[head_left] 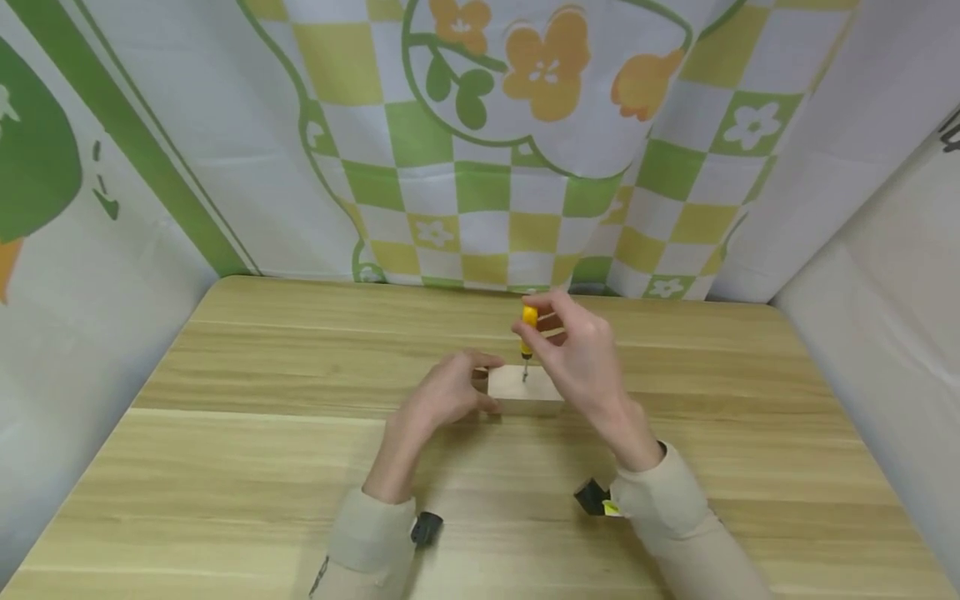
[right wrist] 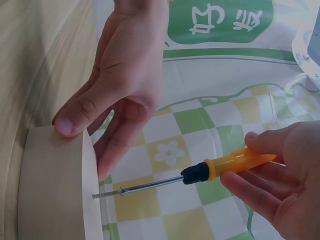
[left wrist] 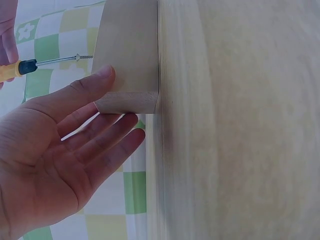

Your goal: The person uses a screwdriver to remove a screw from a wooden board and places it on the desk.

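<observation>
A pale wooden block point(head_left: 517, 383) lies on the table. My left hand point(head_left: 447, 390) grips its left end between thumb and fingers, the thumb point(left wrist: 95, 82) pressed on the near side. From the block's top face stands a screw point(right wrist: 106, 194), its tip in the wood and most of its thread showing. A screwdriver point(right wrist: 220, 167) with a yellow handle and black collar stands over it, the shaft's tip at the screw head. My right hand point(head_left: 588, 354) pinches the handle between thumb and fingers, above the block.
The wooden table point(head_left: 262, 492) reaches back to a curtain point(head_left: 480, 192) with green, yellow and white checks. White cloth point(head_left: 892, 300) hangs at the right side. Small black devices sit at both wrists, one point(head_left: 426, 529) by the left cuff.
</observation>
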`<state>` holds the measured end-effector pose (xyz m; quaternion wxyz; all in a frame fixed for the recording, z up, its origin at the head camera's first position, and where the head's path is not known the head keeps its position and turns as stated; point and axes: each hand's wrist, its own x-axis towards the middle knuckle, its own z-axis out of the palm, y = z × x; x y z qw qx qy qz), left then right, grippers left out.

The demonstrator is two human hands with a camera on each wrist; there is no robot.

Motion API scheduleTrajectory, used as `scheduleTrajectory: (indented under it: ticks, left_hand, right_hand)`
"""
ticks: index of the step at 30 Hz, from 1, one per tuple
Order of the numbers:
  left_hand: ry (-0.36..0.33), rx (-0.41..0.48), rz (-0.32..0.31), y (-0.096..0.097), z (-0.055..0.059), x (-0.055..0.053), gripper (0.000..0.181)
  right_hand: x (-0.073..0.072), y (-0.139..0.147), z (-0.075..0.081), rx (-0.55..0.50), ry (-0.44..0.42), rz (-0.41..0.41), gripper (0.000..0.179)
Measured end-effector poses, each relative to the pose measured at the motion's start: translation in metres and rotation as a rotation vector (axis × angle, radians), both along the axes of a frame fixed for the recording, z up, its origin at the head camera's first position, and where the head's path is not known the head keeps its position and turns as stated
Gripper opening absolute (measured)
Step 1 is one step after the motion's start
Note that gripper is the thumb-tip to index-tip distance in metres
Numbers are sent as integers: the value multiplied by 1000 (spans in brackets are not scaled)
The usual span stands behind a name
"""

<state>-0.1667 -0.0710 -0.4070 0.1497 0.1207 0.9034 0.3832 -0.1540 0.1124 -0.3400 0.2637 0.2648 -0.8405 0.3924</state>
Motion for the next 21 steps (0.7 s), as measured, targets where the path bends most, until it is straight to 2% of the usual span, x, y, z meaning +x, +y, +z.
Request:
scheduleTrajectory:
  ticks: [8, 15, 21]
  left_hand:
    - [-2, -9, 2, 0, -1, -1, 66]
    - [-14, 10, 0, 0, -1, 0, 65]
    - [-2, 8, 0, 1, 0, 1, 65]
  right_hand:
    - [0, 0, 0, -9, -33, 21, 24]
    - [1, 0, 4, 51, -69, 16, 22]
    - [1, 0, 5, 40, -95, 92, 27]
